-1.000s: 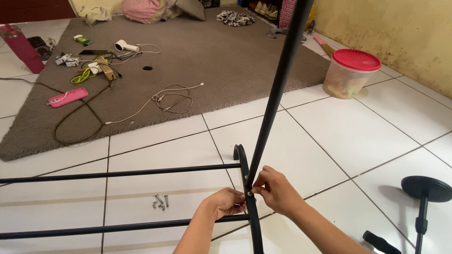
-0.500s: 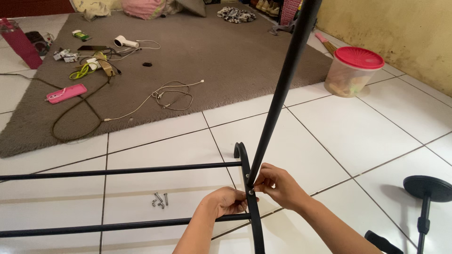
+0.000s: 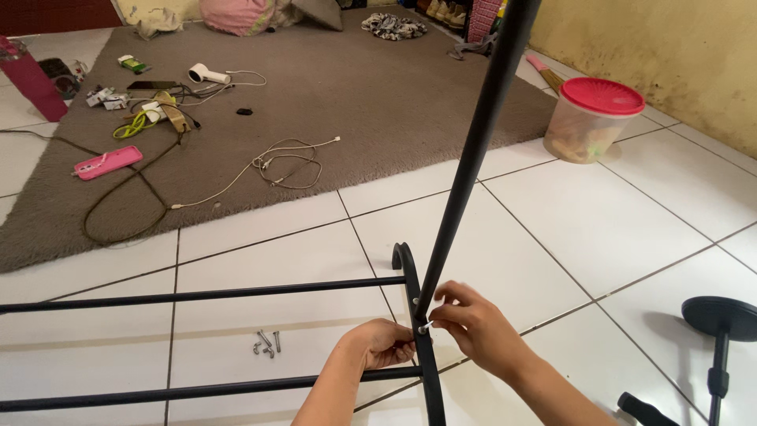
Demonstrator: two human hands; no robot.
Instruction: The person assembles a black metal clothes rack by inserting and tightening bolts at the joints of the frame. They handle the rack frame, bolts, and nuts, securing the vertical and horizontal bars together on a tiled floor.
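White floor tiles (image 3: 260,260) fill most of my view, with a grey rug (image 3: 378,87) beyond them. At the bottom of the frame my right hand (image 3: 473,327) is closed in a pinch on a small pale fastener (image 3: 426,325), holding it against the joint where the slanted black pole (image 3: 473,158) meets the curved black end piece (image 3: 416,315). My left hand (image 3: 382,345) is curled shut around that end piece from the other side, just below the joint, and looks to be bracing it. So the fastener sits right between my two hands, touching the right fingertips and just beside the left knuckles.

As I judge it, the main risk is that the fastener slips out of the pinch and drops onto the hard tile, where it could roll away; it is small, and my fingers cover most of it. I also suspect the pole could swing or twist out of line if the left hand eases, since I see nothing else holding it. I cannot tell whether the fastener is already seated in a hole.

Two horizontal black bars (image 3: 205,295) run left from the end piece. Between them a few loose screws (image 3: 266,342) lie on the tile, near my left hand. Farther off are a white cable (image 3: 284,162) on the rug, a pink phone (image 3: 108,162), a white hair dryer (image 3: 209,76) and a red-lidded tub (image 3: 595,118). A black round-topped stand (image 3: 721,327) is at my right.
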